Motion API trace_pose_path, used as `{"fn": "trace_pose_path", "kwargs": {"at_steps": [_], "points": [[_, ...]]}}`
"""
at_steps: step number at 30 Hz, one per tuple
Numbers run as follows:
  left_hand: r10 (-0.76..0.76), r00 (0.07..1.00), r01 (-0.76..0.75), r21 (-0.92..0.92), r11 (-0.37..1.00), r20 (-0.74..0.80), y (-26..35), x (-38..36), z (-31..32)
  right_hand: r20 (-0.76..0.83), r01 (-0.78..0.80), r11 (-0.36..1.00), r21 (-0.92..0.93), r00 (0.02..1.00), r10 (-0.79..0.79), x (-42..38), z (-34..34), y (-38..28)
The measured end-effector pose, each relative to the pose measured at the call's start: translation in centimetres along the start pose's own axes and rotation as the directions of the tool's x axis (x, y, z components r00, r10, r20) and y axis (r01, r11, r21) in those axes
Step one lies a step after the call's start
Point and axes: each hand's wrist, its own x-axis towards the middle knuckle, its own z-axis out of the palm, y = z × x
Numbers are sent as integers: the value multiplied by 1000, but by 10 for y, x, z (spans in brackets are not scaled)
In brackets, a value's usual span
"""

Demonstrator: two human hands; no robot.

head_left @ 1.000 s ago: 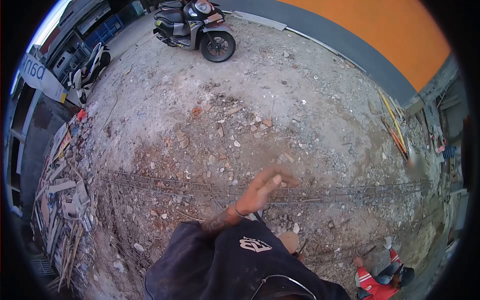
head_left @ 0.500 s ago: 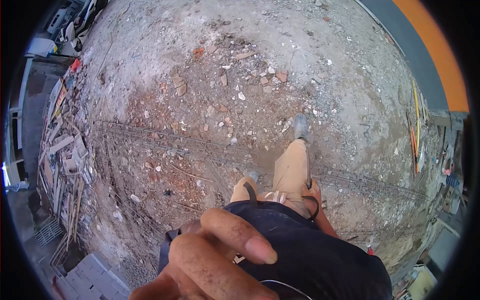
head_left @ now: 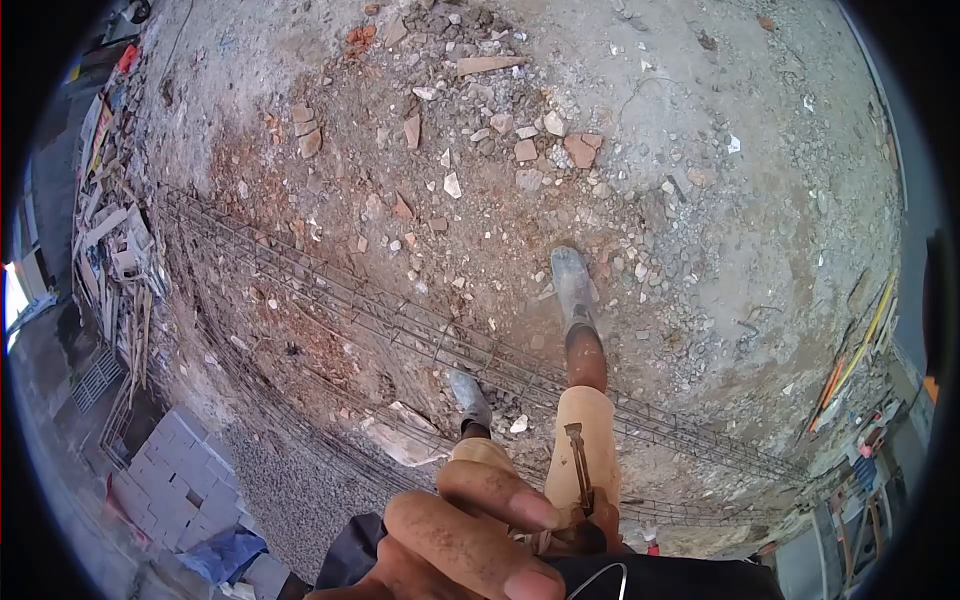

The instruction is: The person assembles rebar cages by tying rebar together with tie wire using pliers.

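My left hand (head_left: 460,525) looms large at the bottom, close to the camera, its dusty fingers curled. A thin, pale, bent wire (head_left: 612,568) comes out beside its fingertips; the part inside the hand is hidden. Lower down, in front of my thigh, my right hand (head_left: 603,515) is closed around rusty metal pincers (head_left: 577,455), their broad head pointing away from me. My grey boots (head_left: 573,280) stand on either side of a long rebar cage (head_left: 440,345) that crosses the ground diagonally.
Broken brick and stone rubble (head_left: 530,140) litters the dirt ahead. Scrap wood (head_left: 115,260) is piled at the left. Stacked grey blocks (head_left: 175,480) and a gravel heap (head_left: 290,490) lie at lower left. More rebar rods (head_left: 250,375) run behind the cage. Poles (head_left: 855,345) lie at right.
The view has shifted forward and turned, so the legs and boots show more fully. The pincers now show in front of the thigh. My left hand sits lower and farther right, fingers still curled.
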Motion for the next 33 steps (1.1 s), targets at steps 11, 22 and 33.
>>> {"fn": "trace_pose_path", "kwargs": {"at_steps": [11,22,33], "points": [[-353,760,428,11,904,-546,-80,21,37,72,-136,991,0,988,136,25,-41,-8],[-420,707,491,-32,870,-569,-81,-20,39,26,-105,991,82,994,103,16,-37,-8],[-963,-214,855,-508,-103,-165,-57,-271,83,100,263,955,-134,963,-251,86,-10,-108]]}}
